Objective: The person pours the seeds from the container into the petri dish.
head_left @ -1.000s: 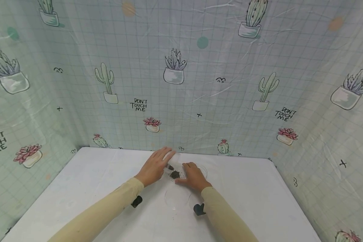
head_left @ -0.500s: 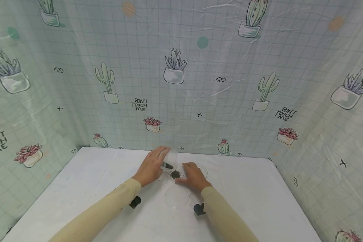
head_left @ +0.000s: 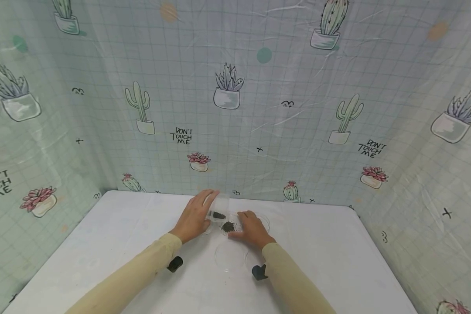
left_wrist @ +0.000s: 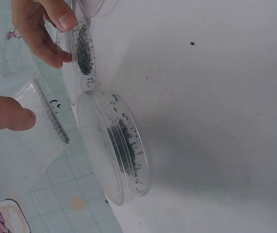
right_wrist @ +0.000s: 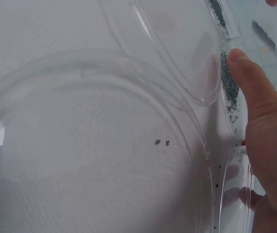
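Note:
My left hand grips a clear plastic container, which is raised and tilted over the dishes. Dark granules lie along its lower edge in the left wrist view. My right hand holds a round clear petri dish at its rim, thumb on the near side and fingers on the far side. A pile of dark granules is in that dish, with loose grains scattered around the pile. Beside it, under the left hand, stands another petri dish, also with dark granules inside.
Clear round dishes or lids lie nearer the person, one at the middle and one partly behind the right wrist. Another clear dish lies right of the right hand. Stray grains dot the white table. A patterned curtain stands behind.
My left hand has drawn slightly left with the container, which shows more fully and has turned; the granules inside lie flatter. My right hand and its dish have stayed put.

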Demonstrator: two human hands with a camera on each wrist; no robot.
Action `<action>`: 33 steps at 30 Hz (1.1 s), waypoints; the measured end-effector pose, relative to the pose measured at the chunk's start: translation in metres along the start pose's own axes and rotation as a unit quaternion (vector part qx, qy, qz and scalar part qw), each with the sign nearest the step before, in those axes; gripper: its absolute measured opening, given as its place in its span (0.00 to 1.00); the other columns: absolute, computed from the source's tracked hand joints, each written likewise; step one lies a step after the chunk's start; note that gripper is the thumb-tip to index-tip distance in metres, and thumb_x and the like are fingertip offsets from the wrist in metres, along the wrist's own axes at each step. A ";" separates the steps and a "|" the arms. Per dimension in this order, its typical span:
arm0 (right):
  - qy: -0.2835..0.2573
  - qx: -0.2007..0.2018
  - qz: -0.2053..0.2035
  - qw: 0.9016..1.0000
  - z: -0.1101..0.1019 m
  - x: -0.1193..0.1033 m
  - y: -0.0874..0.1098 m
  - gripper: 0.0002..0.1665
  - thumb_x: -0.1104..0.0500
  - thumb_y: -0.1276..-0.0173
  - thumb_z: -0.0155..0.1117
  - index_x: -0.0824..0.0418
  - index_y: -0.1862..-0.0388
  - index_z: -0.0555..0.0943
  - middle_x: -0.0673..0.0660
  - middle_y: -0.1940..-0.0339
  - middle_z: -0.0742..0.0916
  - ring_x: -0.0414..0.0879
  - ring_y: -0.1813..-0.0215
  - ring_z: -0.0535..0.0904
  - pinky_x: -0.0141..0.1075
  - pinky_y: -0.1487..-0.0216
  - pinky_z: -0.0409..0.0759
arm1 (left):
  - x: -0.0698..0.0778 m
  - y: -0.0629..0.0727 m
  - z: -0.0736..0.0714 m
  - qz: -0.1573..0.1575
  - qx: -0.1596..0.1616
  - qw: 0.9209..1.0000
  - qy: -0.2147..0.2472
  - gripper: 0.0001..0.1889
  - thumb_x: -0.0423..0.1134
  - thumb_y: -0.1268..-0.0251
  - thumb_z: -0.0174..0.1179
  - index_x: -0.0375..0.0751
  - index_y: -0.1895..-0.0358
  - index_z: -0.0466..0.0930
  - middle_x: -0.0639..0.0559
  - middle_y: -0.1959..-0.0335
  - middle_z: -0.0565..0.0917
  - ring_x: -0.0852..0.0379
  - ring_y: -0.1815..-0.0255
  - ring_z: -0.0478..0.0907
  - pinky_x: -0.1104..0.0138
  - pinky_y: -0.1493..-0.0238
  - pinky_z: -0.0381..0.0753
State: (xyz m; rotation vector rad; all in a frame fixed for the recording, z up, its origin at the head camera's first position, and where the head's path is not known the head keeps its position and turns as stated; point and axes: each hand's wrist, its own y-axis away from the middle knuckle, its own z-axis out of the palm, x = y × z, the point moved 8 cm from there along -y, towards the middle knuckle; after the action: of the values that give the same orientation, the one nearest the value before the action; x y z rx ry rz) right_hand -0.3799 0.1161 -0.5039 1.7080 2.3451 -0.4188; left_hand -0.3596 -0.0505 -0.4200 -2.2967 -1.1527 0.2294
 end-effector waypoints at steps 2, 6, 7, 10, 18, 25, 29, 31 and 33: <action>0.000 0.001 -0.001 1.000 0.001 0.001 0.000 0.52 0.31 0.48 0.68 0.61 0.32 0.69 0.60 0.35 0.76 0.54 0.32 0.72 0.48 0.32 0.73 | -0.001 0.002 -0.002 -0.006 0.004 1.000 0.010 0.52 0.29 0.61 0.73 0.46 0.26 0.56 0.46 0.32 0.67 0.48 0.29 0.64 0.51 0.32 0.70; -0.003 0.004 -0.003 1.000 0.000 0.001 0.000 0.52 0.31 0.47 0.68 0.61 0.31 0.69 0.61 0.34 0.76 0.55 0.32 0.71 0.48 0.31 0.72 | -0.006 0.005 -0.004 -0.020 0.007 1.000 0.011 0.51 0.29 0.60 0.71 0.46 0.26 0.56 0.45 0.31 0.67 0.47 0.29 0.63 0.50 0.33 0.70; -0.004 0.003 -0.003 1.000 0.001 0.001 0.000 0.53 0.31 0.47 0.68 0.61 0.31 0.69 0.61 0.34 0.76 0.55 0.31 0.71 0.48 0.31 0.72 | -0.007 0.005 -0.005 -0.021 0.009 1.000 0.010 0.51 0.29 0.60 0.71 0.45 0.26 0.56 0.45 0.31 0.67 0.46 0.29 0.63 0.50 0.34 0.71; -0.007 0.005 -0.005 1.000 0.001 0.001 0.000 0.53 0.31 0.48 0.68 0.61 0.31 0.69 0.61 0.34 0.76 0.55 0.31 0.71 0.48 0.31 0.72 | -0.010 0.007 -0.007 -0.029 0.012 0.999 0.008 0.52 0.30 0.60 0.72 0.45 0.26 0.55 0.44 0.31 0.66 0.45 0.29 0.63 0.50 0.34 0.71; -0.006 0.008 -0.006 1.000 0.000 0.000 0.000 0.53 0.31 0.48 0.69 0.62 0.32 0.70 0.61 0.35 0.76 0.55 0.32 0.71 0.48 0.32 0.72 | -0.018 0.012 -0.014 -0.046 0.031 0.998 0.008 0.52 0.35 0.60 0.75 0.42 0.27 0.56 0.42 0.31 0.66 0.44 0.30 0.64 0.49 0.36 0.72; -0.006 0.000 0.005 1.000 0.001 0.001 0.000 0.53 0.31 0.48 0.68 0.61 0.31 0.69 0.60 0.34 0.75 0.54 0.31 0.70 0.48 0.30 0.71 | -0.026 0.016 -0.018 -0.069 0.039 0.996 0.029 0.53 0.35 0.61 0.76 0.42 0.27 0.56 0.43 0.31 0.66 0.44 0.31 0.65 0.47 0.36 0.72; -0.005 -0.001 0.005 1.000 0.001 0.001 0.000 0.53 0.31 0.48 0.68 0.60 0.31 0.69 0.60 0.34 0.75 0.54 0.31 0.70 0.48 0.30 0.71 | -0.030 0.018 -0.019 -0.082 0.041 0.995 0.033 0.54 0.36 0.62 0.77 0.42 0.27 0.56 0.43 0.32 0.66 0.44 0.32 0.66 0.48 0.36 0.72; -0.007 0.001 0.003 1.000 0.001 0.001 0.000 0.53 0.31 0.48 0.69 0.61 0.31 0.69 0.60 0.34 0.75 0.54 0.31 0.70 0.48 0.30 0.71 | -0.031 0.018 -0.019 -0.087 0.042 0.995 0.035 0.54 0.36 0.62 0.77 0.42 0.27 0.56 0.43 0.32 0.66 0.44 0.32 0.65 0.48 0.37 0.72; -0.008 0.000 0.005 1.000 0.002 0.002 0.000 0.53 0.31 0.48 0.69 0.60 0.31 0.68 0.60 0.34 0.75 0.54 0.30 0.69 0.48 0.30 0.71 | -0.033 0.020 -0.020 -0.092 0.042 0.994 0.036 0.54 0.37 0.62 0.77 0.42 0.26 0.55 0.42 0.32 0.66 0.44 0.31 0.65 0.48 0.37 0.71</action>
State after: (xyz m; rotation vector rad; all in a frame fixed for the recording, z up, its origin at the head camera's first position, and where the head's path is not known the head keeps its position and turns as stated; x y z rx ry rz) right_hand -0.3805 0.1172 -0.5064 1.7087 2.3255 -0.4277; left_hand -0.3588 -0.0937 -0.4171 -2.0937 -1.2839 0.1217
